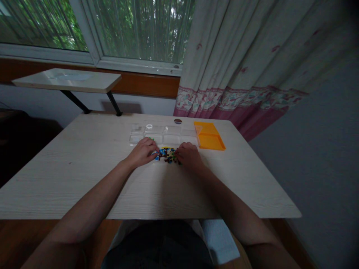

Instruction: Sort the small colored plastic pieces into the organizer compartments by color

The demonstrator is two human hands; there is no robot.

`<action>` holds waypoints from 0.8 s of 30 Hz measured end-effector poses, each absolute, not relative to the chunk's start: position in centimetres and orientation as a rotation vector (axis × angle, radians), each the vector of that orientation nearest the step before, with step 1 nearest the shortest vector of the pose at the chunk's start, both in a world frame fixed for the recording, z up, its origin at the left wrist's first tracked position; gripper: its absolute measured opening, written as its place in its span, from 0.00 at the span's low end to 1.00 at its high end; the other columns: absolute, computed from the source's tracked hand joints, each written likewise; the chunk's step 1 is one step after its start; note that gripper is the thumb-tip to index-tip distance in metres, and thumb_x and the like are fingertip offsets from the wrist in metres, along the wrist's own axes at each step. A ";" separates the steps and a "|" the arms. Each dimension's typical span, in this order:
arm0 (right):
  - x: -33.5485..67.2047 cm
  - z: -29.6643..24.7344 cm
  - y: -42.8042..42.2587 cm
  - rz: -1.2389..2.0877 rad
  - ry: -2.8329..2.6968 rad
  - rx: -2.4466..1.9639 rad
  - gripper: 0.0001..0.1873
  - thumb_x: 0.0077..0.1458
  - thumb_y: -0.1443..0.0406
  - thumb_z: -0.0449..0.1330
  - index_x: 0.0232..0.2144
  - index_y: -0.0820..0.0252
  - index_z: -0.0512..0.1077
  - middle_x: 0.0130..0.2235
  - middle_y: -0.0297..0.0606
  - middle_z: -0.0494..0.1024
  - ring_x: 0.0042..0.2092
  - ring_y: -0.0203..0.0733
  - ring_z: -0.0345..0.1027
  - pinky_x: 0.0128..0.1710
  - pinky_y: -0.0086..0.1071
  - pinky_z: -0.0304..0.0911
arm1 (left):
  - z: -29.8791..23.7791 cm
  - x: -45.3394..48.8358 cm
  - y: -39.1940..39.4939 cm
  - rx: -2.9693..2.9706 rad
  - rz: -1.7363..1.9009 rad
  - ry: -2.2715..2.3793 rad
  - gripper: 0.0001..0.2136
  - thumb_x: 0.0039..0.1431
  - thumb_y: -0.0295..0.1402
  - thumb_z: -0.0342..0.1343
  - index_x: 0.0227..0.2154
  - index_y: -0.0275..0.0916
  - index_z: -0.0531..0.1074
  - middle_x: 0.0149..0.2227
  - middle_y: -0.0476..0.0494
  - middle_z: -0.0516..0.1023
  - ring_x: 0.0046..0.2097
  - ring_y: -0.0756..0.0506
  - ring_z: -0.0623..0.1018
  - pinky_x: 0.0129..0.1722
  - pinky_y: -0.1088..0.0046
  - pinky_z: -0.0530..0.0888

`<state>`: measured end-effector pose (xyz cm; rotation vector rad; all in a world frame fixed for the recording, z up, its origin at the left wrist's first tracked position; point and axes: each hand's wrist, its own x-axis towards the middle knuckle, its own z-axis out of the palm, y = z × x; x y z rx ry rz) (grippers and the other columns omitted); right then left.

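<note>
Left hand (144,151), right hand (188,154), forearms (98,198) bare; dark garment (157,246) worn.

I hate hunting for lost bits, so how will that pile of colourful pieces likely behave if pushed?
The colourful pieces would probably scatter, since they appear loose on the table. Each is likely light, being tiny beside the left hand. Their irregular outlines suggest sliding rather than rolling.

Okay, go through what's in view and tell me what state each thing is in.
Small coloured pieces: loose, clustered together
Left hand: at the pieces, grip unclear
Right hand: at the pieces, grip unclear
Clear compartment tray: lying flat
Orange case: looks open
Curtain: hanging in folds
Window: shut or open, unclear
</note>
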<state>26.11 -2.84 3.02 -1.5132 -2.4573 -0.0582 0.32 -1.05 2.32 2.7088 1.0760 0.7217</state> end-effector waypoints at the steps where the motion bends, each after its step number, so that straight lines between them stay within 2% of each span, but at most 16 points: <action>1: 26.1 3.0 -2.8 -0.053 -2.454 -1.513 0.05 0.55 0.64 0.63 0.35 0.56 0.78 0.38 0.42 0.75 0.41 0.45 0.63 0.37 0.35 0.54 | 2.3 0.3 -1.1 2.711 0.722 1.076 0.08 0.60 0.35 0.54 0.39 0.42 0.76 0.39 0.43 0.73 0.46 0.42 0.69 0.49 0.62 0.65; 24: 26.0 2.2 -2.2 0.024 -2.411 -1.463 0.05 0.56 0.65 0.61 0.34 0.56 0.78 0.37 0.40 0.77 0.41 0.43 0.66 0.40 0.35 0.57 | 2.4 0.8 -1.3 2.683 0.795 1.028 0.09 0.61 0.35 0.52 0.39 0.43 0.77 0.39 0.43 0.75 0.45 0.42 0.70 0.49 0.62 0.66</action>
